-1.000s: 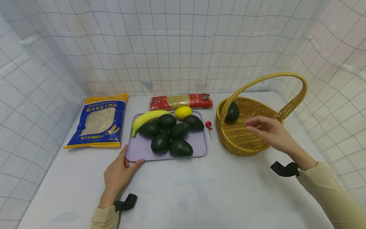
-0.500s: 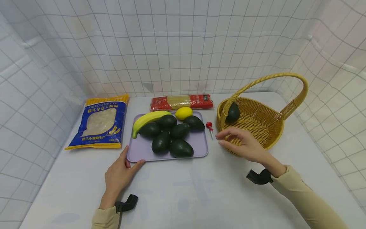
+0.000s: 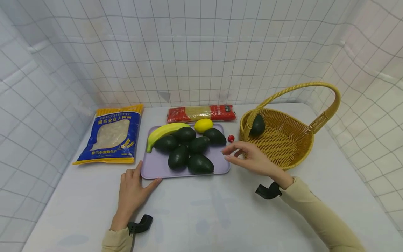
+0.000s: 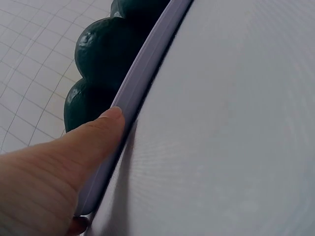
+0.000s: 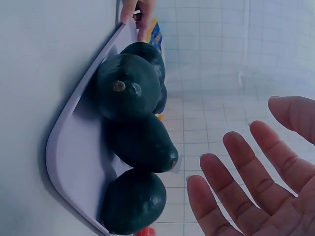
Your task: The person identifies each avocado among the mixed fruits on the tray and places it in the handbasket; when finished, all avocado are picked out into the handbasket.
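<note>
Avocados (image 3: pixel 196 145) cluster on a tray (image 3: pixel 221 168), its near-left corner pinched by the left hand (image 3: pixel 133 189); the right hand (image 3: pixel 249 159), fingers and thumb apart, hovers by the right edge. Knocking one avocado could send others rolling off.

Head view downward, wrist views close, tray (image 3: pixel 158 167) shared

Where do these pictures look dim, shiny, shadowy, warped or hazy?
Head view: bright, soft light; lines curve across the gridded backdrop, whether from lens or drape I cannot tell. Left wrist view: dimmer, small glints on the avocados, a dark shadow along the tray. Right wrist view: bluish cast, hazy backdrop, glints on the avocados too.
</note>
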`<state>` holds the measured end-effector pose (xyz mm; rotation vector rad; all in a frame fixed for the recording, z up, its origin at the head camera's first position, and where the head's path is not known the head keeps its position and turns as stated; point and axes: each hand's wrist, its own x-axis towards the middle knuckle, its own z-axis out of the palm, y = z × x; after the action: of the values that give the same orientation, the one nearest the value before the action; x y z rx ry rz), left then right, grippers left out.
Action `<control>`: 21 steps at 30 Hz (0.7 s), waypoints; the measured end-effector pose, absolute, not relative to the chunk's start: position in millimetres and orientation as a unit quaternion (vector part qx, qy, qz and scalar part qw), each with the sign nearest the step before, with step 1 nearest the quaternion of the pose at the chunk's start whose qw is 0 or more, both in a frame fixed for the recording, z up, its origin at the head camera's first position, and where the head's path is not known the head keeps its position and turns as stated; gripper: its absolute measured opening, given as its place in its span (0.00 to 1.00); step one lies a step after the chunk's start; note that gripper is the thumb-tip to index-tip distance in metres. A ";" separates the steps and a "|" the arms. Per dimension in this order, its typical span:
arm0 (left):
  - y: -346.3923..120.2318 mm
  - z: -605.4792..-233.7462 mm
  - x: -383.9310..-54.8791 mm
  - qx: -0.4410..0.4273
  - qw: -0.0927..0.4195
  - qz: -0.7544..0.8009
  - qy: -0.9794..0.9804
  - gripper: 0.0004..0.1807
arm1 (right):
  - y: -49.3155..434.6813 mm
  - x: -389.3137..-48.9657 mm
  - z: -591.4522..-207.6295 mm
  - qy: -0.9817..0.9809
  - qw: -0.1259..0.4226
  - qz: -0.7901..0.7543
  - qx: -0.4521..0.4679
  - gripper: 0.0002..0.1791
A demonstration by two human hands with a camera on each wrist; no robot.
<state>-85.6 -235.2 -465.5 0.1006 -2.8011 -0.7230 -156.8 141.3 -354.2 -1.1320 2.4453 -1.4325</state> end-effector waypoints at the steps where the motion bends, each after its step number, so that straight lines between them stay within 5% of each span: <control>1: -234.8 -466.1 -85.4 0.030 0.127 -0.252 -0.959 0.52 | 140.5 -160.1 -359.6 0.802 0.046 -0.468 -0.369 0.11; 12: -235.1 -468.0 -85.8 0.022 0.133 -0.267 -0.954 0.52 | 118.2 -177.8 -393.7 0.787 0.031 -0.477 -0.389 0.13; 21: -233.4 -466.5 -85.9 0.025 0.130 -0.263 -0.956 0.51 | 98.5 -174.1 -402.3 0.824 0.067 -0.430 -0.362 0.24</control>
<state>-85.9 -233.4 -466.5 0.0729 -2.7757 -0.7652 -174.1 98.5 -402.3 -1.0904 2.4850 -1.2965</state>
